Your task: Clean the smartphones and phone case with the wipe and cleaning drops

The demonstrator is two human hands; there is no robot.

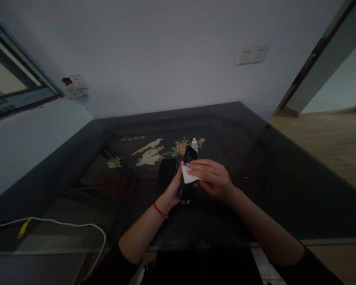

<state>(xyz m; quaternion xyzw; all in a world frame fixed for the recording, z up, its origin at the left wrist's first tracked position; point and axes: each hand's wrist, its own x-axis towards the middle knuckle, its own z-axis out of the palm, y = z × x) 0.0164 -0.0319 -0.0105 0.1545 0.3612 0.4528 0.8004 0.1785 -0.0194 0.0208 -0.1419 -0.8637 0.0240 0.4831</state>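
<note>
At the far left a dark-framed window point(8, 83) is set in the pale wall, with a pair of white wall sockets point(74, 87) just to its right. Near the left edge a thin white cable point(77, 225) with a yellow tag loops across the corner of the dark glass-topped surface point(284, 190). A painted panel of a pale bird and orange flowers point(150, 152) shows under the glass further back.

Just left of the hands, a flat black rectangular phone point(166, 174) lies on the surface, close to the left hand but apart from it. The left hand point(174, 189) wears a red string bracelet point(160, 210) at the wrist. It is closed around the lower part of a black slim oblong device point(190, 155), which it holds upright and slightly tilted above the middle of the surface.

The right hand point(215, 180) has a ring on one finger. It comes in from the right with its fingers stretched nearly flat, pressing a small white folded wipe point(189, 176) against the face of the device. The thumb is hidden under the hand, so I cannot tell how it grips the wipe.

Just beyond the top of the device, a small white plastic bottle point(195, 144) stands upright on the surface.

Further right, a white double socket plate point(253, 54) sits high on the far wall. A light wooden floor point(329, 142) runs beside the surface towards a dark door frame point(314, 59).
</note>
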